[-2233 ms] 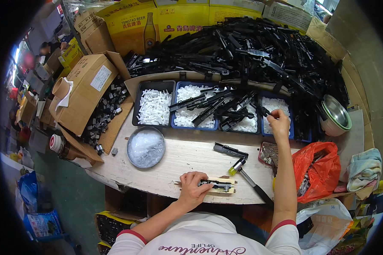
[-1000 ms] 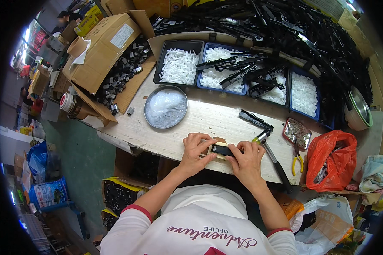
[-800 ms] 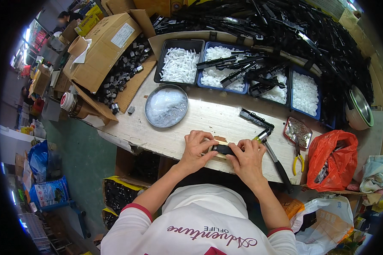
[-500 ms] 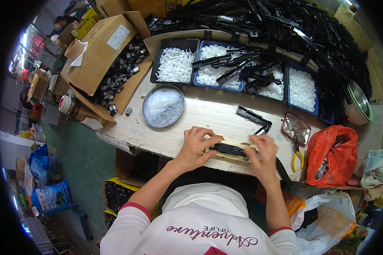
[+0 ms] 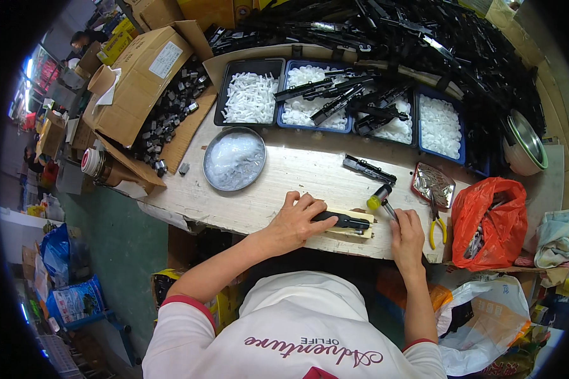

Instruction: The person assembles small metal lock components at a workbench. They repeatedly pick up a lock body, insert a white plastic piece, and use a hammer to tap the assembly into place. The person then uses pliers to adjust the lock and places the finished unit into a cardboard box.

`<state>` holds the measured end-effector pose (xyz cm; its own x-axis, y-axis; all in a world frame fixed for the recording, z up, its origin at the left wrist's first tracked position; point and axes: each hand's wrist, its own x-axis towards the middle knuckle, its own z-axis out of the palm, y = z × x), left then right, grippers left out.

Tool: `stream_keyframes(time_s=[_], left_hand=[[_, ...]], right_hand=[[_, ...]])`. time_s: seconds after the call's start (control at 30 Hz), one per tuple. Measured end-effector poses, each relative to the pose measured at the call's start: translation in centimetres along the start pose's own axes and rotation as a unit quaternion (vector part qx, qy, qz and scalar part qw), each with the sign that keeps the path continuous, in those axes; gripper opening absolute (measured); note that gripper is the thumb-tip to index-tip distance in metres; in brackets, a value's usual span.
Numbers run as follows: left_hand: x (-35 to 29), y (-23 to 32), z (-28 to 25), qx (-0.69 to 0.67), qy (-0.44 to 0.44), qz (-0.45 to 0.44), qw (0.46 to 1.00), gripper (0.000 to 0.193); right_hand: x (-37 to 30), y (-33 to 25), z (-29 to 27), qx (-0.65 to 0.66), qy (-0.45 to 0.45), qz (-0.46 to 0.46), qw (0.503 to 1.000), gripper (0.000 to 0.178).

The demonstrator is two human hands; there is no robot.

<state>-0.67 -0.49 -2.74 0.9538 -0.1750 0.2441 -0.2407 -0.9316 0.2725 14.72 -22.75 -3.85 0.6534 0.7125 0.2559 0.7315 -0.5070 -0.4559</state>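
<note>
My left hand (image 5: pixel 292 222) grips one end of a long black part (image 5: pixel 354 222). The part lies on a pale wooden block (image 5: pixel 366 232) near the table's front edge, and my fingers hide its left end. In my right hand (image 5: pixel 408 239), closed around the handle, is a small mallet (image 5: pixel 379 197) with a yellow-green and dark head. The mallet's head is raised beside the right end of the block, apart from the part. Just beyond it rests a black metal assembly (image 5: pixel 369 169).
A round metal dish (image 5: pixel 205 165) of clear pieces is left of centre. Trays (image 5: pixel 219 117) of white plastic pieces line the back, with black assemblies heaped behind. Yellow-handled pliers (image 5: pixel 443 232), a tray of small metal pins (image 5: pixel 432 185) and a red bag (image 5: pixel 490 224) stand right.
My right hand has left the black part and now holds the mallet, which lay on the table. My left hand has shifted onto the part. The whole view has moved slightly.
</note>
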Motion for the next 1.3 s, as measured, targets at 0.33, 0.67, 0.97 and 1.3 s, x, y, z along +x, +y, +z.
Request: stream_keyframes(time_s=[0.33, 0.67, 0.97, 1.3], left_hand=[[1.0, 0.3, -0.9, 0.039, -0.094, 0.005, 0.995, 0.059], [1.7, 0.7, -1.4, 0.049, -0.116, 0.001, 0.992, 0.05], [1.7, 0.5, -1.0, -0.01, -0.084, -0.012, 0.996, 0.056], [1.3, 0.6, -0.3, -0.145, 0.031, -0.164, 0.975, 0.069]], right_hand=[[-0.5, -5.5, -4.7, -0.004, -0.104, -0.075, 0.992, 0.023], [-0.5, -6.6, -5.0, -0.051, -0.09, -0.063, 0.993, 0.015], [-0.2, -6.6, -3.6, -0.111, -0.166, -0.022, 0.98, 0.019], [1.5, -7.8, -3.0, 0.068, 0.003, -0.096, 0.993, 0.016]])
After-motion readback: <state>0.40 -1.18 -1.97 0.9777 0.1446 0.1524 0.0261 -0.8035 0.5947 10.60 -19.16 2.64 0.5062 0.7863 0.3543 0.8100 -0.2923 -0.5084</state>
